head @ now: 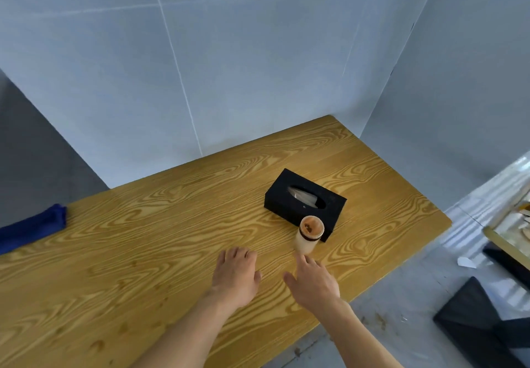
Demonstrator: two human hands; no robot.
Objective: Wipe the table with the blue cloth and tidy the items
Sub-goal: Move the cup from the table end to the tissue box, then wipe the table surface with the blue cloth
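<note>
A wooden table (pixel 160 253) fills the middle of the head view. The blue cloth (pixel 31 228) lies bunched at the table's far left edge, well away from both hands. A black tissue box (pixel 304 202) sits right of centre, and a cream cup with a brown rim (pixel 309 234) stands against its near side. My left hand (pixel 236 277) hovers flat over the wood, fingers relaxed, holding nothing. My right hand (pixel 314 281) is spread with its fingertips just short of the cup's base, also holding nothing.
Pale wall panels (pixel 258 66) close off the table's back and right side. Brown stains (pixel 123 324) mark the wood near the front left. Past the right table edge, on the grey floor, are a dark object (pixel 481 324) and a glass-topped piece (pixel 513 235).
</note>
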